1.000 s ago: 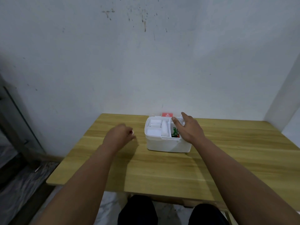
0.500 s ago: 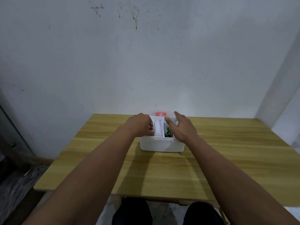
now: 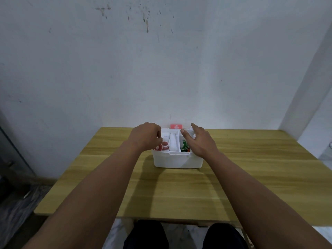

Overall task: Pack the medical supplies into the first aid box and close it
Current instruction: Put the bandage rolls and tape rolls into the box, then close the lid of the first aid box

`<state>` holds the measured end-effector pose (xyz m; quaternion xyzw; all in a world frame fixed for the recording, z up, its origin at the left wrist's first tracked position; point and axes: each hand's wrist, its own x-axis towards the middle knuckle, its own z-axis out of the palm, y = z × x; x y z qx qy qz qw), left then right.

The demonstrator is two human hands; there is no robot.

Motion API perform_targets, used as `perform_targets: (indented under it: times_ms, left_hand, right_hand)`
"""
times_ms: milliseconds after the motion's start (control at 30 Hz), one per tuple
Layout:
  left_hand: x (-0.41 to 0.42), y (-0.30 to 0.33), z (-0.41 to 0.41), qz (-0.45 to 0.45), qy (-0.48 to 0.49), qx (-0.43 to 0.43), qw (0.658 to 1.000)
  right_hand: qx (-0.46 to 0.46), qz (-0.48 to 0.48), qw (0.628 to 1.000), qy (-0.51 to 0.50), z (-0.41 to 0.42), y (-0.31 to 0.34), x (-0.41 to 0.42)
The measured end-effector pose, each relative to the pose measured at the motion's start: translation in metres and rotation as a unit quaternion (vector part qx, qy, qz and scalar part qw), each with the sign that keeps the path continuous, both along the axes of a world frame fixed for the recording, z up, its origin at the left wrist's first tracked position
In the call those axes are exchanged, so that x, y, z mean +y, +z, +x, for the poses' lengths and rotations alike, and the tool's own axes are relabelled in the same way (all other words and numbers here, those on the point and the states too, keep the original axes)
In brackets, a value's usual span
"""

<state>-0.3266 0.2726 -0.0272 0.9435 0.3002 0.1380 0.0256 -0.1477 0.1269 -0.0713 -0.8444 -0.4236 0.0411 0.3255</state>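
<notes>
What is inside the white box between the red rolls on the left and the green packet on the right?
In the head view, a white item fills the middle compartment between the red rolls and the green packet in the box.

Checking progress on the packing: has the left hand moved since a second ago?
Yes. The left hand moved right across the table and now sits over the box's left side.

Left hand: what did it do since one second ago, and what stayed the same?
The left hand moved right from beside the box to over its left compartment, above the red rolls. The right hand stayed at the right side; the box stayed open.
</notes>
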Motion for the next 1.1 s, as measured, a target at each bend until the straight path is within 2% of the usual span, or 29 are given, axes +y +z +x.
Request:
perform_targets:
  times_ms: [167,267,367,467,567,633,733,867,1100]
  left_hand:
    - [0.010,-0.014,-0.005,-0.034,0.011,-0.052,0.998]
    - [0.017,-0.025,-0.006,-0.031,0.009,-0.060,0.998]
    - [0.025,-0.036,-0.004,-0.050,0.032,-0.122,0.991]
    - [0.036,-0.041,0.008,-0.177,0.098,-0.166,0.965]
    - [0.045,-0.041,0.025,-0.374,0.129,-0.190,0.899]
    - [0.048,-0.042,0.036,-0.436,0.130,-0.203,0.867]
    - [0.055,-0.046,0.049,-0.440,0.135,-0.208,0.863]
    - [0.060,-0.035,0.053,-0.470,0.142,-0.209,0.846]
    - [0.058,-0.017,0.051,-0.502,0.139,-0.198,0.830]
  right_hand:
    - [0.031,0.014,0.999,0.008,0.003,0.004,0.001]
    - [0.094,0.062,0.994,-0.006,0.009,0.009,0.004]
    - [0.151,0.101,0.983,-0.035,0.022,0.011,0.009]
    - [0.204,0.112,0.969,-0.079,0.038,0.015,0.018]
    - [0.272,0.087,0.951,-0.123,0.052,0.022,0.028]
    - [0.332,0.053,0.931,-0.139,0.058,0.023,0.033]
    - [0.377,0.033,0.915,-0.141,0.066,0.018,0.040]
    - [0.395,0.062,0.904,-0.154,0.074,0.014,0.045]
    - [0.383,0.078,0.911,-0.132,0.066,0.033,0.039]
